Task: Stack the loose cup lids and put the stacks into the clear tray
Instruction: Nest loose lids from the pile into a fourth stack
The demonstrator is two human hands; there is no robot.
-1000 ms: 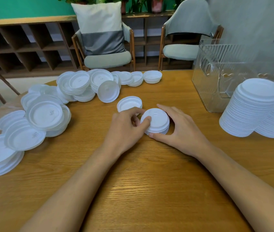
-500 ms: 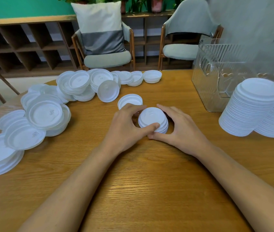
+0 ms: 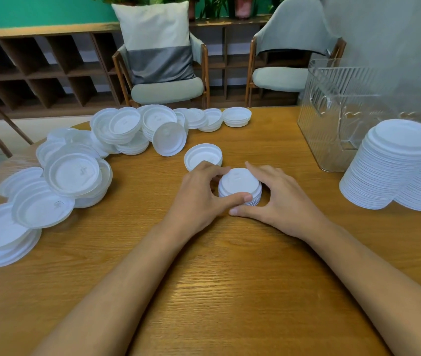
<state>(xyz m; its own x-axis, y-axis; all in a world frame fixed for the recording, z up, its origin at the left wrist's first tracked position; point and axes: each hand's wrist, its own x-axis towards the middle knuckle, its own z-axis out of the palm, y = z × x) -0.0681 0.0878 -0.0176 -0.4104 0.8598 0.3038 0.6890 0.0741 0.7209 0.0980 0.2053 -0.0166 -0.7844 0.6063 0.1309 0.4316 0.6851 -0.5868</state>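
Both bare arms reach forward, and the left hand (image 3: 199,201) and right hand (image 3: 283,199) curl round a small stack of white plastic lids (image 3: 239,182), thumbs close together in front.

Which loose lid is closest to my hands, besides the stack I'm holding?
The single upturned lid just beyond your left hand, lying alone on the table; the other lids are heaped farther left and back.

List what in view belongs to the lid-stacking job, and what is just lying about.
Job:
small lid stack, gripped between left hand and right hand
single upturned lid behind it
loose lids on the left
tall lid stacks on the right
clear tray
table

Just there:
chair holding a cushion
second chair
wooden shelf
potted plants
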